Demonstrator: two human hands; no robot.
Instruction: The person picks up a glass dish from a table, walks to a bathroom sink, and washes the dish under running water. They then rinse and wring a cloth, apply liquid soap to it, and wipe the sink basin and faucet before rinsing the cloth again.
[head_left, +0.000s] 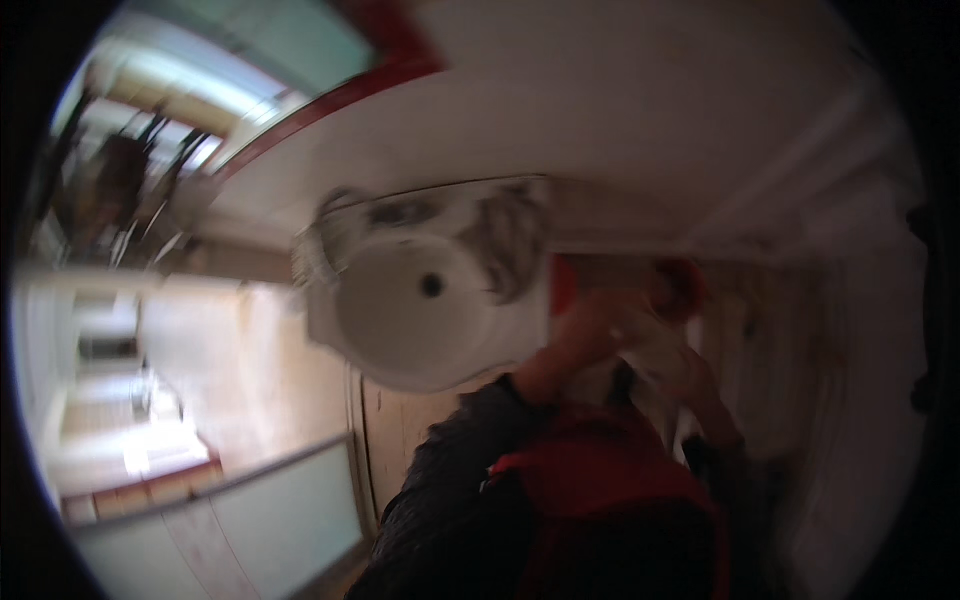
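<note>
Motion blurs the picture. My left hand (585, 330) reaches out just right of a white washbasin (375, 352), its fingers on a pale, soft-looking thing (654, 346). On the other side, my right hand (694, 379) grips the same pale thing, which spans between both hands. Whether it is cloth or paper is too blurred to tell. Beyond the hands, low down, is a round red container (679, 289). A crumpled grey-brown cloth (514, 236) lies on the basin's right rim.
Another red object (562, 285) shows beside the basin's right edge. A dark item (401, 212) rests on its back ledge. To the left, a frosted-glass door (292, 502) stands near a brighter room. A red-framed pane (300, 45) is on the wall above.
</note>
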